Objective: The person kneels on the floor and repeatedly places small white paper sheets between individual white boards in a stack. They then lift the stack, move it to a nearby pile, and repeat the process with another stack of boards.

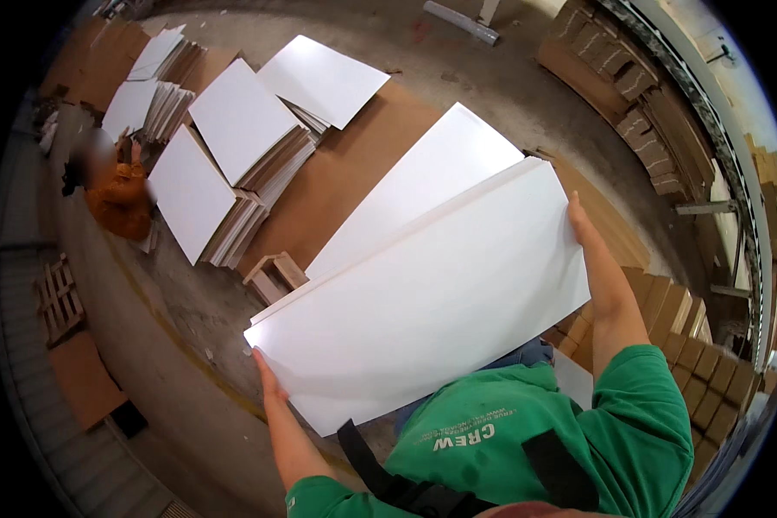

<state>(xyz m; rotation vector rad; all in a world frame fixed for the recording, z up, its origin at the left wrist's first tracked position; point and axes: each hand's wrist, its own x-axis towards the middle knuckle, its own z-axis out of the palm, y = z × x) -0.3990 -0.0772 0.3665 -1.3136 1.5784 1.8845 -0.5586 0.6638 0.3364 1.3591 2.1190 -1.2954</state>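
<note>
A thick bundle of large white cardboard sheets (pixel 440 293) is tilted in front of my body, its broad white face toward me. At its left end, my left hand (pixel 270 380) grips the short edge with the thumb along the side. My right hand (pixel 580 223) holds the opposite short edge, its fingers mostly hidden behind the sheets. Just beyond the bundle's top edge lies another white sheet (pixel 457 164) on a brown cardboard surface (pixel 341 186). Whether the bundle touches that sheet cannot be seen.
Several stacks of white sheets (pixel 246 116) lie farther off to the left. A person in orange (pixel 119 200) is beside them. A small wooden pallet end (pixel 274 276) shows past the bundle. Bundled brown cardboard (pixel 708 375) stands at my right, with more cardboard stacks (pixel 609 65) at far right.
</note>
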